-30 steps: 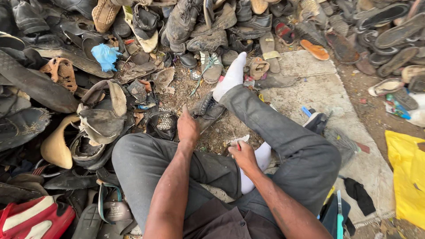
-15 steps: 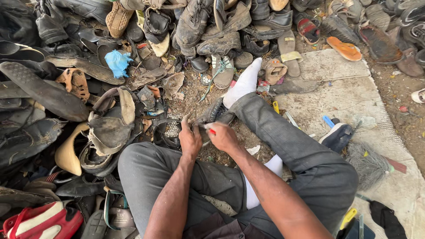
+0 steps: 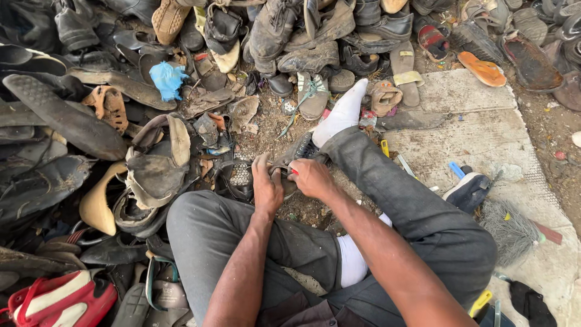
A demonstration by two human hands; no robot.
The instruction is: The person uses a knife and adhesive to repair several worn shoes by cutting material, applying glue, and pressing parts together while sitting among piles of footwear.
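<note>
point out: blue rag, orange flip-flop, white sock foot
blue rag [image 3: 167,79]: head view, middle of the crumpled cloth.
orange flip-flop [image 3: 482,68]: head view, centre of the sole.
white sock foot [image 3: 342,114]: head view, middle of the sock.

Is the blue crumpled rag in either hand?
No: the blue rag lies among the piled shoes, well apart from the left hand and right hand, which meet at a dark shoe.

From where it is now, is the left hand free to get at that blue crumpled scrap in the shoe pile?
Probably not right away: the left hand is gripping the dark shoe together with the right hand. The blue scrap lies uncovered on top of the pile, well forward and left.
</note>
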